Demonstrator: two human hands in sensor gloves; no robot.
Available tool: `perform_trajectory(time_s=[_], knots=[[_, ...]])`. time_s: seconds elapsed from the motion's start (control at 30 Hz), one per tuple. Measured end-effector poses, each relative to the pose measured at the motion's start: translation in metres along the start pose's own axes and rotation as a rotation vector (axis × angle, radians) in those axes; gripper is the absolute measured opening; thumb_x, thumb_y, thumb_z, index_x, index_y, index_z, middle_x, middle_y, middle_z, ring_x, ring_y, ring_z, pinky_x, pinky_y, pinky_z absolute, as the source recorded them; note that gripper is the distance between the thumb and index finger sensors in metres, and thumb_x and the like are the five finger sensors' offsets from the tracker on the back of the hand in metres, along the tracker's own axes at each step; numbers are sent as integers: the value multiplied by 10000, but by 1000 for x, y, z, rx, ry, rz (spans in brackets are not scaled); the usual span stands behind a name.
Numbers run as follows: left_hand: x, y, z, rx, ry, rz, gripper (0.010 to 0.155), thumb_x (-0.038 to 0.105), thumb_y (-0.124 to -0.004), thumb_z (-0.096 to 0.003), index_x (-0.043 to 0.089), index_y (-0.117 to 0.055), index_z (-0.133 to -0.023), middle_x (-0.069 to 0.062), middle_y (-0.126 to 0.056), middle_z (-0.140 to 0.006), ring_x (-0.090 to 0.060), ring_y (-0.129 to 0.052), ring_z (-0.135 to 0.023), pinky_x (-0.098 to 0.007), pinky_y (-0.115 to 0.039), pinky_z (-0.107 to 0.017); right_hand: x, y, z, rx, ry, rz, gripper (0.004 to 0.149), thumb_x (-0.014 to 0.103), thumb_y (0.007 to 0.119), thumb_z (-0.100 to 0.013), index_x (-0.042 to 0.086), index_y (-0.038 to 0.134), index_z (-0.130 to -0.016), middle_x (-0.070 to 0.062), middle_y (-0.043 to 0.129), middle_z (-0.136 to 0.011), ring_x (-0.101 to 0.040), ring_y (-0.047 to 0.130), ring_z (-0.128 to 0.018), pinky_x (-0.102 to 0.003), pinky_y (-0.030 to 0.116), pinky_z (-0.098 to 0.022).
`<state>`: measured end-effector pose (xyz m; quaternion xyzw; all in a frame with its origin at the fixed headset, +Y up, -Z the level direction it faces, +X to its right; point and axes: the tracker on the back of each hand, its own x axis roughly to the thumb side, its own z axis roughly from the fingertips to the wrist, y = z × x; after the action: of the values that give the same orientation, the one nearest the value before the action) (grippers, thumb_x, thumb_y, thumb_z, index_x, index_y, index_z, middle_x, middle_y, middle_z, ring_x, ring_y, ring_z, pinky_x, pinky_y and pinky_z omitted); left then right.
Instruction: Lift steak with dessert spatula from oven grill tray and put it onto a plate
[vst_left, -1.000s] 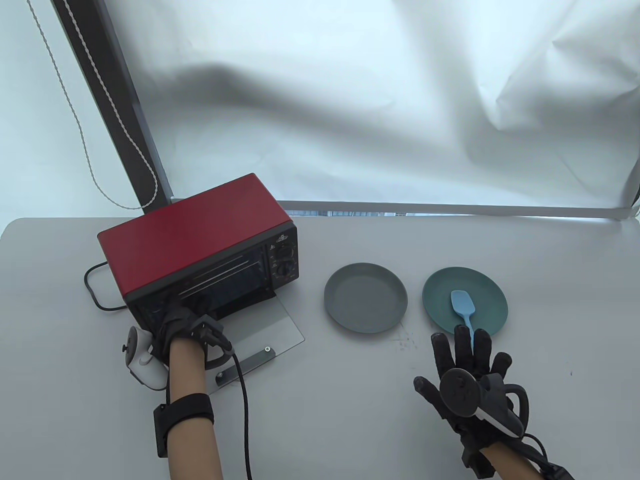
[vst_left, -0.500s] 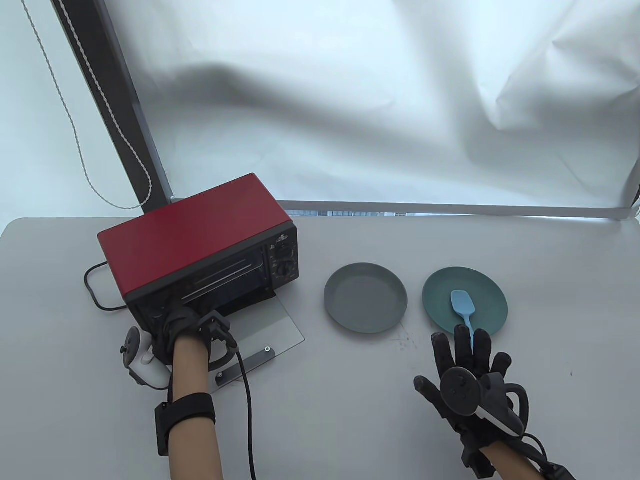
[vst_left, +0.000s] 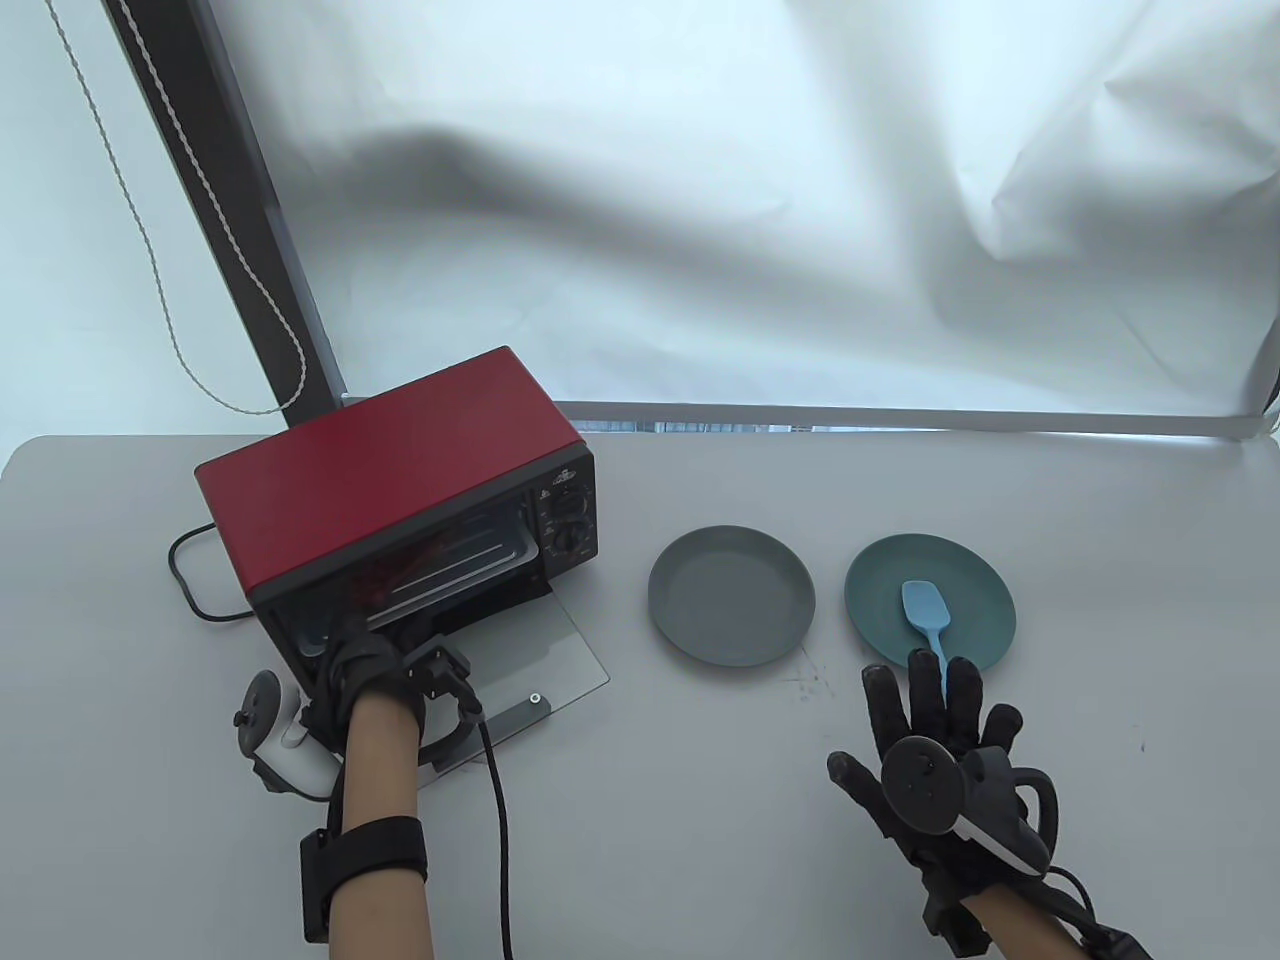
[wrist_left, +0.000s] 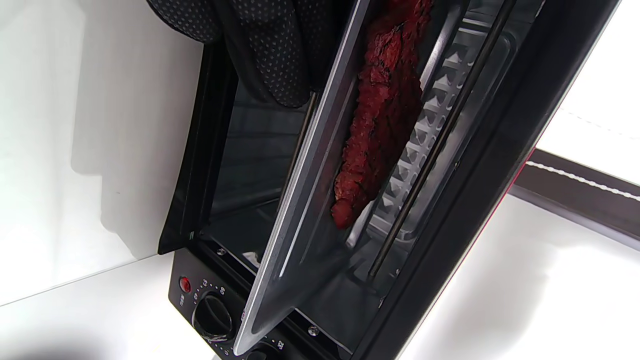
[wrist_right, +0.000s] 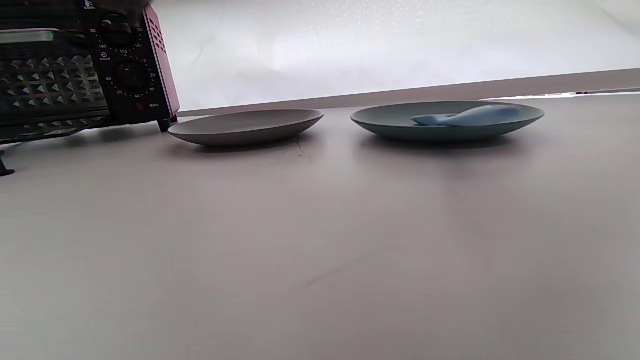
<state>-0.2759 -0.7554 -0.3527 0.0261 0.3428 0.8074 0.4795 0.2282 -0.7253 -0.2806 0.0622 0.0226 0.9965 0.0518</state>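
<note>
The red toaster oven (vst_left: 380, 480) stands open at the left. My left hand (vst_left: 365, 655) grips the front edge of the metal grill tray (vst_left: 470, 565), which sticks partly out of the oven mouth. In the left wrist view my gloved fingers (wrist_left: 270, 55) curl over the tray (wrist_left: 300, 225), and the dark red steak (wrist_left: 380, 115) lies on it. The light blue dessert spatula (vst_left: 925, 610) rests in the teal plate (vst_left: 975, 590). An empty grey plate (vst_left: 730, 605) sits left of it. My right hand (vst_left: 930, 740) lies flat on the table, fingers spread, just short of the spatula handle.
The oven's glass door (vst_left: 545, 650) lies flat on the table before the oven. A black power cable (vst_left: 185, 580) loops at the oven's left. From the right wrist, the grey plate (wrist_right: 245, 125) and teal plate (wrist_right: 400, 125) stand past bare tabletop.
My left hand has drawn back toward me, sliding the grill tray partly out of the oven, so the steak now shows. The right hand has not moved.
</note>
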Motion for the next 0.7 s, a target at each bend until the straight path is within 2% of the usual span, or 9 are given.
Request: perform_trajectory(time_s=[0.47, 0.7], knots=[[-7, 4, 25, 17, 1, -42, 353, 379, -489, -780, 162, -528, -1057, -54, -785, -1024, -224, -910, -873, -569, -633, -724, 0, 0, 1, -13, -16, -8, 860, 643, 547, -633, 201, 29, -1158, -311, -106, -1187, -634, -28, -1058, -850, 122, -645], [-12, 11, 43, -7, -3, -55, 346, 370, -495, -776, 149, -551, -1036, -63, -803, -1001, -232, -920, -854, -572, -636, -720, 1, 0, 2, -16, -26, -11, 862, 643, 547, -633, 198, 29, -1159, -311, -105, -1187, -634, -26, -1058, -850, 124, -644]])
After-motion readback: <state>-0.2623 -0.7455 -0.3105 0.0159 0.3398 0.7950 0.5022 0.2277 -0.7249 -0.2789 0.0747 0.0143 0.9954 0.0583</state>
